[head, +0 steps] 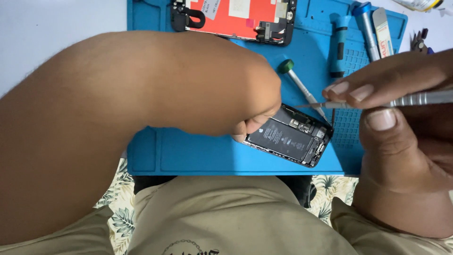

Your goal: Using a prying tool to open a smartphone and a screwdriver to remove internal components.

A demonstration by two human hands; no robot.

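Note:
An opened phone body (289,137) with a black battery lies tilted on the blue work mat (188,151). My left hand (245,101) reaches across from the left and grips the phone's left end. My right hand (401,127) pinches a slim silver screwdriver (377,101), its tip hovering just above the phone's upper right corner. The left forearm hides much of the mat.
A detached screen panel with a red back (236,19) lies at the mat's far edge. A green-capped screwdriver (299,82) rests beside the phone. Blue-handled tools (337,45) and a flat pry tool (383,30) lie at the right; pliers (419,40) sit off the mat.

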